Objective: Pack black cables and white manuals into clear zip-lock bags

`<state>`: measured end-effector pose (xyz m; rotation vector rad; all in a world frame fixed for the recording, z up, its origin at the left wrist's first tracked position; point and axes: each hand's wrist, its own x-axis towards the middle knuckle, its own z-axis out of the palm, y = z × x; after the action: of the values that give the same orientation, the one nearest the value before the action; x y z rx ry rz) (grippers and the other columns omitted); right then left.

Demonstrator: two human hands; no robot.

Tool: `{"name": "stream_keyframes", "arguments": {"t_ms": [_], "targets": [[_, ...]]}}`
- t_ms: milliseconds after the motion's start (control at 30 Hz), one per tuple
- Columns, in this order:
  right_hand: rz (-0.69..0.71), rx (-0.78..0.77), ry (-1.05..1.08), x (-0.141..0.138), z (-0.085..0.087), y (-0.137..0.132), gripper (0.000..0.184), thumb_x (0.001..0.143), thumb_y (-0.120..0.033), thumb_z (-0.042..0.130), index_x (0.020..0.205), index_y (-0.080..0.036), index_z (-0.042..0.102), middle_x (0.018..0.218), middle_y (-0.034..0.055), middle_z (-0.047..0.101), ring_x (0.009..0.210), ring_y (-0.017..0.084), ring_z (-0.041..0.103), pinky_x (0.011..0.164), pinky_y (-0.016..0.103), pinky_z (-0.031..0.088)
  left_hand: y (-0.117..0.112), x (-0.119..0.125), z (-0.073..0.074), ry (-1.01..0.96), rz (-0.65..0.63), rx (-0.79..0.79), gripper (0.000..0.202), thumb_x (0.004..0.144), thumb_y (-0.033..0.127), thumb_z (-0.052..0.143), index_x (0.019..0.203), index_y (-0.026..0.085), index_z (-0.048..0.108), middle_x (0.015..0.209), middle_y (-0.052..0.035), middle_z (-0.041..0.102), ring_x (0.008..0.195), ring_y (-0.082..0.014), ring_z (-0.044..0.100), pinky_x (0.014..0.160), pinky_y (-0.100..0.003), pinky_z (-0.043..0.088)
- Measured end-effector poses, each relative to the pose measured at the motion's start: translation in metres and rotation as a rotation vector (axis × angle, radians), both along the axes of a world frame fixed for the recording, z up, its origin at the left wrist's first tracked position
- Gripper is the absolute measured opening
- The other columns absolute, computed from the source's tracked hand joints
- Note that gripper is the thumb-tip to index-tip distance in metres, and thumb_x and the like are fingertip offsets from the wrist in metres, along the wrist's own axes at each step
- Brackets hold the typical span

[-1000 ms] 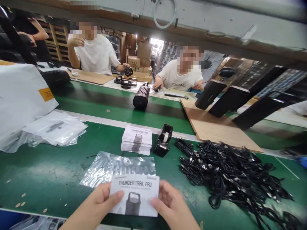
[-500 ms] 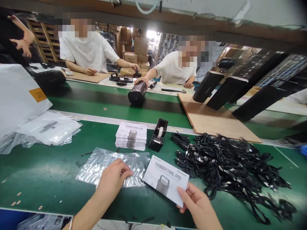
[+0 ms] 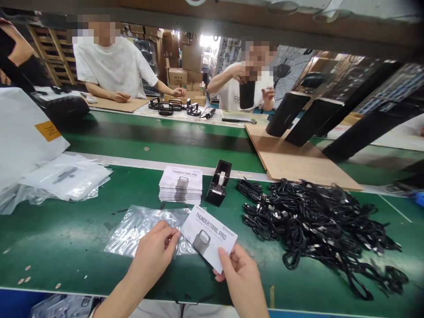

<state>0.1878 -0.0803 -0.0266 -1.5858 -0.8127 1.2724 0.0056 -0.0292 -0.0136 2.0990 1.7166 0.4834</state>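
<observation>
My right hand grips the lower right corner of a white printed booklet, thumb on top. The booklet is tilted, and its left corner lies over the right end of a clear plastic bag. My left hand is closed over that bag, thumb and fingertips pinched on its film near the booklet's left corner. Behind them stands a stack of the same booklets, with a black tape dispenser beside it.
Bundled black cables are heaped at the right. More plastic bags lie at the left. Beyond, a wooden board carries black cylinders. Two co-workers sit across the green bench; one holds a dark cylinder.
My right hand has brought the booklet leftward, over the bag's right end. My left hand has hardly moved. Across the bench, a co-worker has lifted the dark cylinder off the green surface.
</observation>
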Motion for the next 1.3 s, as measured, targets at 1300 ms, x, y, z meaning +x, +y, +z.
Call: {"name": "stream_keyframes", "arguments": {"t_ms": [1300], "targets": [[0.538, -0.050, 0.232, -0.026, 0.009, 0.042, 0.041, 0.061, -0.052, 0.067, 0.061, -0.014, 0.052, 0.050, -0.0025, 0.054, 0.038, 0.007, 0.050, 0.038, 0.018, 0.043, -0.008, -0.004, 0.003, -0.290, -0.141, -0.062, 0.024, 0.084, 0.041, 0.042, 0.074, 0.023, 0.054, 0.074, 0.0005, 0.053, 0.064, -0.0150, 0.055, 0.058, -0.022, 0.045]]}}
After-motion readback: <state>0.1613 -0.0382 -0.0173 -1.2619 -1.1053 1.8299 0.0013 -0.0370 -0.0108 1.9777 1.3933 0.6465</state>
